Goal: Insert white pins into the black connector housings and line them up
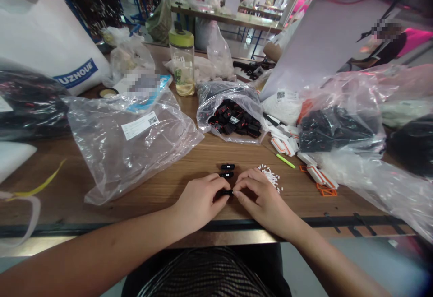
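Observation:
Near the table's front edge, my left hand [202,200] pinches a small black part [226,192] between thumb and fingers. My right hand [259,196] meets that part's right end, its thumb and index fingertip closed on something too small to make out. Just beyond the fingers lie two similar black parts, one [228,167] behind the other [226,175], each with white dots on it. A scatter of small white pieces [270,176] spreads to the right of my right hand.
An open plastic bag of black parts [233,118] stands behind the hands. A flat clear bag [135,143] lies left. A green-lidded bottle [182,62] stands behind. Rightward are a yellow-green stick [286,161], orange frames [326,190] and filled bags [341,127]. A person [389,44] is farther back.

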{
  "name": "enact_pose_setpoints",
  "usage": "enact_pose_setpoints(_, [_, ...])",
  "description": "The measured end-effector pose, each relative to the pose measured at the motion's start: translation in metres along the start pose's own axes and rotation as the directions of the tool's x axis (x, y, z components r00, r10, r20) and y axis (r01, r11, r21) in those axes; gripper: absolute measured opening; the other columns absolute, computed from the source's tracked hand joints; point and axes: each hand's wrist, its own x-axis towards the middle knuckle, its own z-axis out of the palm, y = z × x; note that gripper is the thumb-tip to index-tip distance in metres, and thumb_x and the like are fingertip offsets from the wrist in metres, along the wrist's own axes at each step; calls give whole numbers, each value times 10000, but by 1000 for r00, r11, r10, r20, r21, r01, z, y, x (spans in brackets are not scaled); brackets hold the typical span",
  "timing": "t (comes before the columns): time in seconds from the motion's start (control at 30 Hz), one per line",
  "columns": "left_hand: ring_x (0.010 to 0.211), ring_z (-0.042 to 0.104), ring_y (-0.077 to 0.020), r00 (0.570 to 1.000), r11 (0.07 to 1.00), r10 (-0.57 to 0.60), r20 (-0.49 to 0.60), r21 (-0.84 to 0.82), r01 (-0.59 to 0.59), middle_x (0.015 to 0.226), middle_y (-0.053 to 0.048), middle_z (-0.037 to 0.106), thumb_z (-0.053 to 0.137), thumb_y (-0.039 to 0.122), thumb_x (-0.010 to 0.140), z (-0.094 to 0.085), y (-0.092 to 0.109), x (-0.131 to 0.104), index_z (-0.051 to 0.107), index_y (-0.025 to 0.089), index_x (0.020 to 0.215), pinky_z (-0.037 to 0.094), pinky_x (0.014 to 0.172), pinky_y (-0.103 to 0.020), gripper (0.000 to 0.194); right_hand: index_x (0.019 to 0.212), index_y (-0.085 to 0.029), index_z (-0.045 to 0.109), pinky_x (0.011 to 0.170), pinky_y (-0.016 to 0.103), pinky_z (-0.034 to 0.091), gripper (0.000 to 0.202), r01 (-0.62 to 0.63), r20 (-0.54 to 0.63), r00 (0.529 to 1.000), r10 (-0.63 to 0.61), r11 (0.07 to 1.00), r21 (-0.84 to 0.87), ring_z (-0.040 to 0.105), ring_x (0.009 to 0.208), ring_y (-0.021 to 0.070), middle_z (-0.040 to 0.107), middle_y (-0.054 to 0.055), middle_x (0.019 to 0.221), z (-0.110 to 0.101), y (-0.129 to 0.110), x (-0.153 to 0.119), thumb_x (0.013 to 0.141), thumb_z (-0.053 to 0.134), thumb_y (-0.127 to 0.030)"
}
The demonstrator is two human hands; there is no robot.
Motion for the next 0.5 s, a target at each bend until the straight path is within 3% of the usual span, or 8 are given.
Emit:
enact_pose_setpoints(0.17, [665, 542, -126, 1000, 1000, 5, -11, 0, -5, 864, 10, 611, 649, 151, 859, 0, 1, 0, 665, 205, 923, 407, 602, -256, 85, 831, -192, 605, 848, 369, 420, 103, 25, 2, 1000, -25, 999, -45, 538, 900, 187, 622, 37, 907, 4, -1, 1, 918, 577, -144])
enact_pose_setpoints(0.5, [659, 534, -119, 1000, 1000, -27, 0, 3, 27, 859, 22, 602, 663, 159, 848, 1, 0, 1, 668, 211, 928, 400, 593, -249, 95, 851, -175, 671, 829, 396, 375, 181, 175, 71, 985, -160, 915, -364, 516, 857, 208, 662, 55, 877, 5, -9, 0, 958, 525, -169])
